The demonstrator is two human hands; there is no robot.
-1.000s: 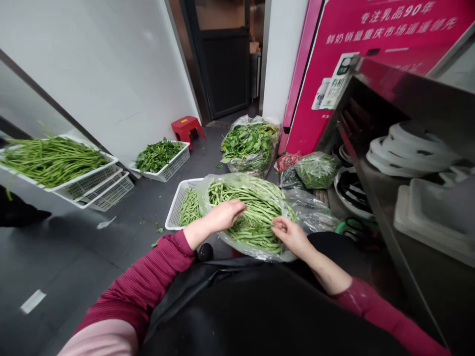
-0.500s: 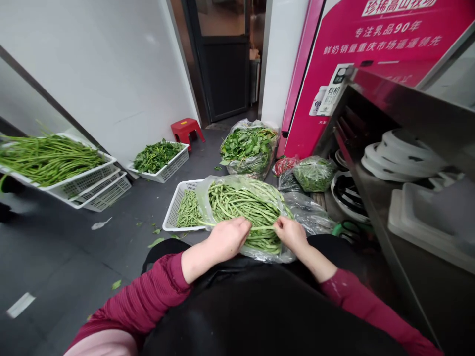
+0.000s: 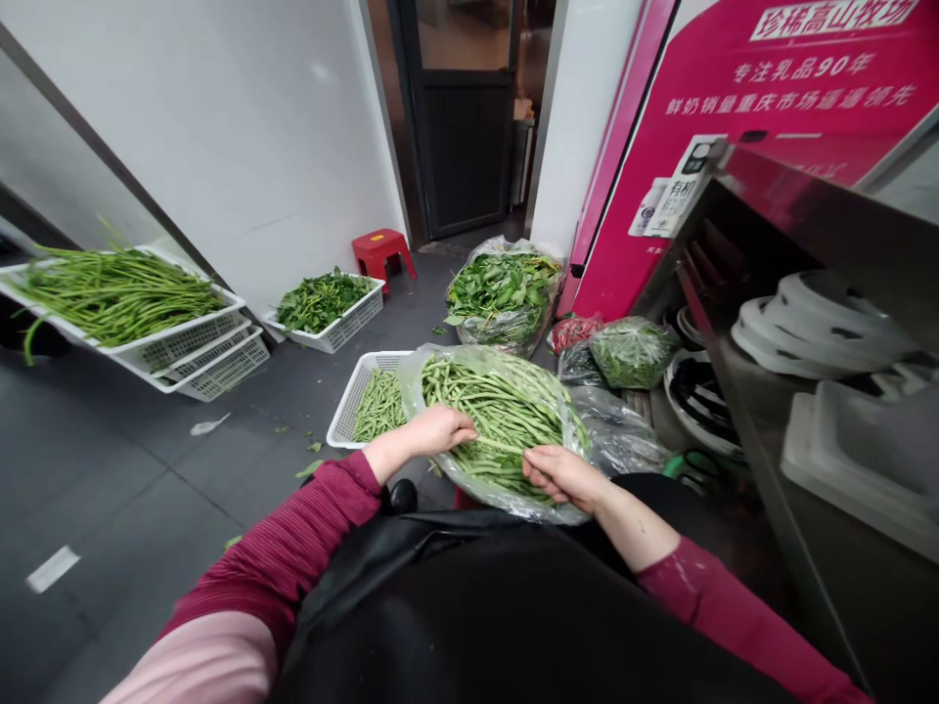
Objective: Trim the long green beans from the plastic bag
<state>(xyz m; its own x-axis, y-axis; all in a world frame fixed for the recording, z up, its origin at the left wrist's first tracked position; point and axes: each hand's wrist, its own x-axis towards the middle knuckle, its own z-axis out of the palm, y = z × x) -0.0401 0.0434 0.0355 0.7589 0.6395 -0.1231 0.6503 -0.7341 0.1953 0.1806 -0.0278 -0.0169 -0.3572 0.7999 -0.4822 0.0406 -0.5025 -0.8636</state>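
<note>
Left hand (image 3: 440,428) and right hand (image 3: 563,476) pinch long bean (image 3: 500,446) in fingers (image 3: 465,431), over plastic bag (image 3: 412,383) of beans (image 3: 506,396). Uneven pull could break bean raggedly; slack bag rim could slump, spilling beans onto floor (image 3: 139,499).

Left grip (image 3: 442,429) and right grip (image 3: 561,475) hold one bean (image 3: 499,445) over a bean-filled bag (image 3: 412,379)

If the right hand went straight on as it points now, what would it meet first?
The right hand would probably meet the left hand first, though it might brush the green beans below sooner; depth is unclear.
</note>
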